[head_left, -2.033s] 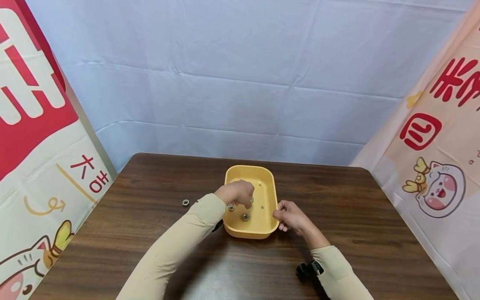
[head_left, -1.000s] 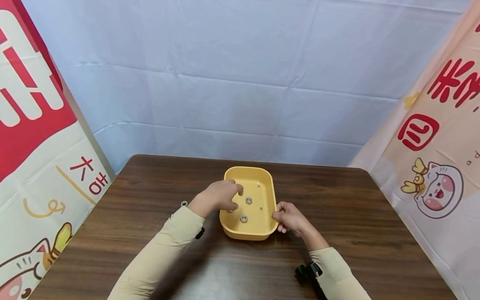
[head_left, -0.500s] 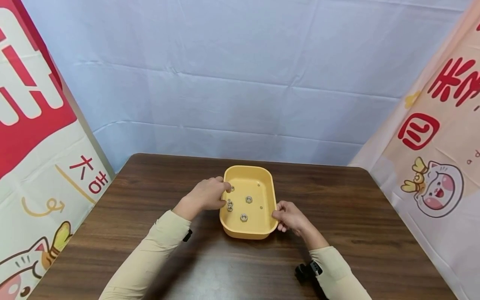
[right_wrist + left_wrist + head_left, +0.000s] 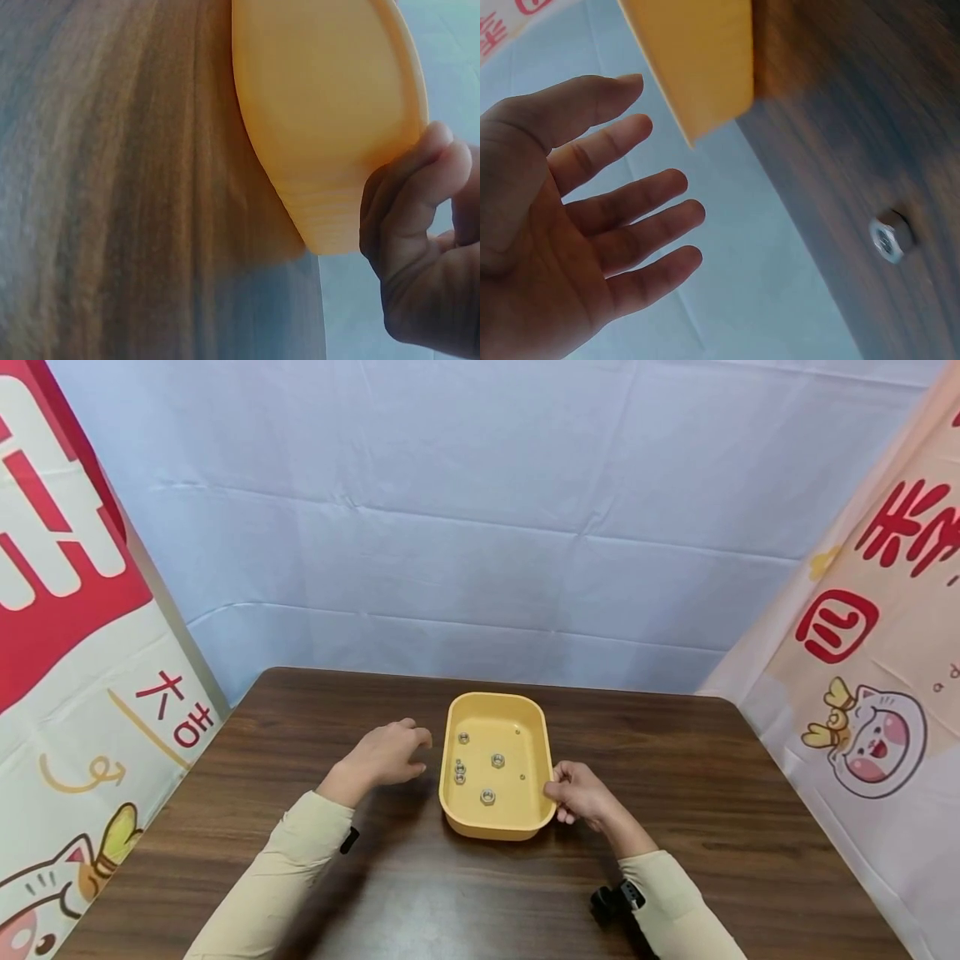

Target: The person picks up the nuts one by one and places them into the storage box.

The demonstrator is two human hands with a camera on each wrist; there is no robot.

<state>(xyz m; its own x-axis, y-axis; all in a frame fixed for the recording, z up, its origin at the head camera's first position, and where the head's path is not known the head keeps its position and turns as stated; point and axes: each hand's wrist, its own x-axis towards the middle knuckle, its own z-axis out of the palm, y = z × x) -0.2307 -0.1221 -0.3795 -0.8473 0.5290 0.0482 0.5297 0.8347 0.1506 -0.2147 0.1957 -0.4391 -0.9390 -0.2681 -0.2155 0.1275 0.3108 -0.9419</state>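
Note:
A yellow rectangular box (image 4: 507,822) stands on the table, with several metal hex nuts of different sizes on its floor. One large nut (image 4: 488,797) lies towards its near end, another nut (image 4: 498,761) around the middle. My right hand (image 4: 583,795) pinches the box's right wall near the front; the right wrist view shows its fingers at the rim. Left of the box, my left hand (image 4: 386,753) hovers over the table, its fingers spread and slightly bent, holding nothing. A loose hex nut (image 4: 891,235) on the tabletop appears in the left wrist view; in the head view the hand hides it.
The dark wooden table (image 4: 720,793) reaches back to a pale blue cloth backdrop (image 4: 480,527). Printed banners (image 4: 862,693) hang at both sides. A black wrist device (image 4: 617,900) sits at the right sleeve.
My left hand has come up out of the box and moved left, beyond its left wall, uncovering the nuts inside. The right hand stays on the box wall.

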